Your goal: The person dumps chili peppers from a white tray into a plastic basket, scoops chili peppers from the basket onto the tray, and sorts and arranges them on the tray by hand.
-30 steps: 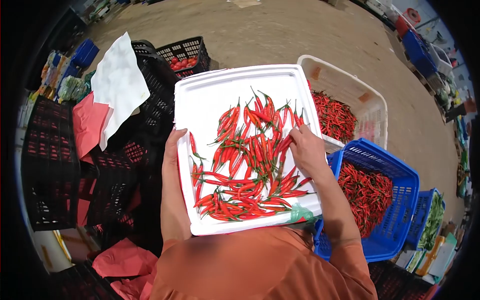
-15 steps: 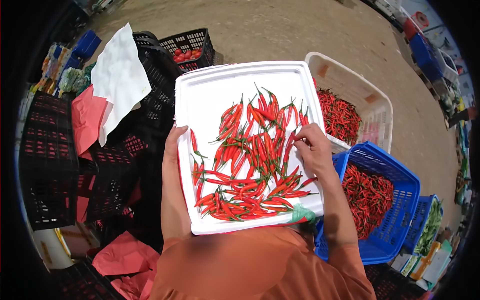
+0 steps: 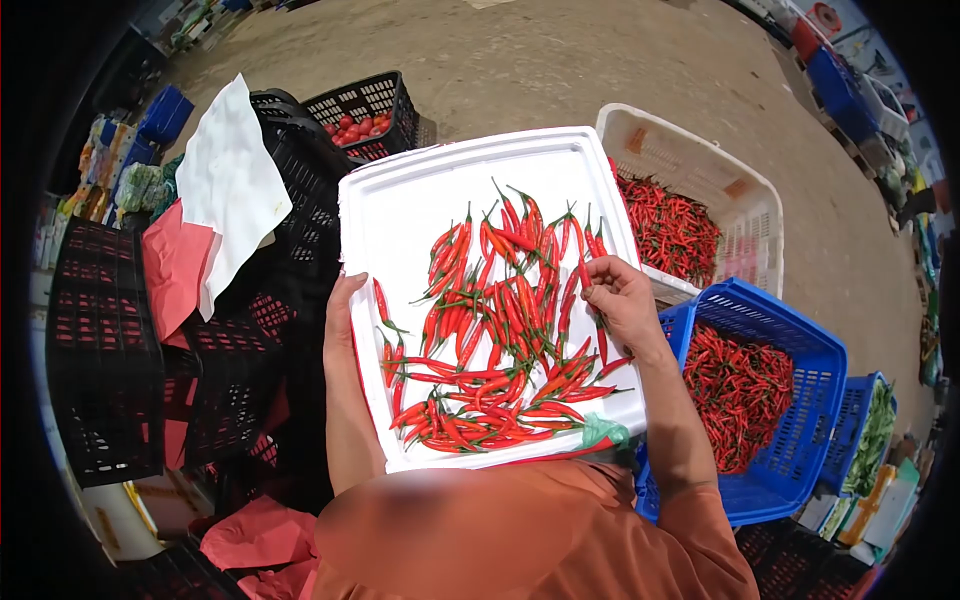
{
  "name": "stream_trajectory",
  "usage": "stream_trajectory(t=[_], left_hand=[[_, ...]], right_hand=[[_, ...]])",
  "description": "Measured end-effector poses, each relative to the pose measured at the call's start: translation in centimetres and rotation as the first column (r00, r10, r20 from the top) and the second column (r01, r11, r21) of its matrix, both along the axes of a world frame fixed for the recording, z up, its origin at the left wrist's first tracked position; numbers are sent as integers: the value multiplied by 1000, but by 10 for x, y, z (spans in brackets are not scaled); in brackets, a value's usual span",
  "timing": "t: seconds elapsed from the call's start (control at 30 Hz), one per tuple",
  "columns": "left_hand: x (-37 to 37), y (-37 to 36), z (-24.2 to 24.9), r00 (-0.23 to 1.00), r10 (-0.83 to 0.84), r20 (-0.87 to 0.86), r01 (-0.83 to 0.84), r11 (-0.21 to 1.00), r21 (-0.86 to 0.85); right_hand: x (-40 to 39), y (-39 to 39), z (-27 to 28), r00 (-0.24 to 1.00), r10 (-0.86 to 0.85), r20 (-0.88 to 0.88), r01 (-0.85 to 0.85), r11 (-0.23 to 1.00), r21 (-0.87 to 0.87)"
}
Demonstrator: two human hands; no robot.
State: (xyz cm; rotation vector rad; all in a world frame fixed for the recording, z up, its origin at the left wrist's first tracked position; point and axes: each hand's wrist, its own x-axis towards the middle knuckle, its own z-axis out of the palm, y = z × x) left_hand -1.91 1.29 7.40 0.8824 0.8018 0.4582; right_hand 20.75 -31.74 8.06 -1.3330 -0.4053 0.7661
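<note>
A white foam tray (image 3: 400,215) lies across my front, its lower edge against the orange shirt. Many red chilies (image 3: 515,310) with green stems are spread over its middle and lower part. My left hand (image 3: 346,305) holds the tray's left rim, thumb on top and the other fingers hidden below. Over the right side of the tray, my right hand (image 3: 618,298) is closed in a pinch on a red chili (image 3: 584,272). Another chili hangs just under its fingers. Some green plastic (image 3: 604,431) sits in the tray's lower right corner.
At right stand a white basket (image 3: 755,190) and a blue basket (image 3: 820,350), both holding red chilies. A black crate (image 3: 392,95) with tomatoes is beyond the tray. Black crates (image 3: 105,350), red paper (image 3: 178,265) and a white sheet (image 3: 235,180) are on the left.
My right hand has shifted slightly, with its fingers now pinching a chili higher on the tray's right side. The view has shifted a little, and the tray appears slightly further left.
</note>
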Motion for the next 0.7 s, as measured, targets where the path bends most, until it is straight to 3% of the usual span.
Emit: stream_trajectory(t=[0.2,0.33,0.43,0.7], left_hand=[[-1,4,-4,999,-41,28,42,999,-32],[4,-6,7,998,-38,43,39,999,-23],[1,-1,3,998,-50,27,51,999,-13],[2,3,-1,995,-72,62,70,997,27]], right_hand=[[-2,-1,7,1000,-23,-14,23,1000,2],[0,2,9,997,-12,77,13,1000,-1],[-1,1,21,998,-35,61,28,994,109],[4,-9,27,949,-271,160,249,958,145]])
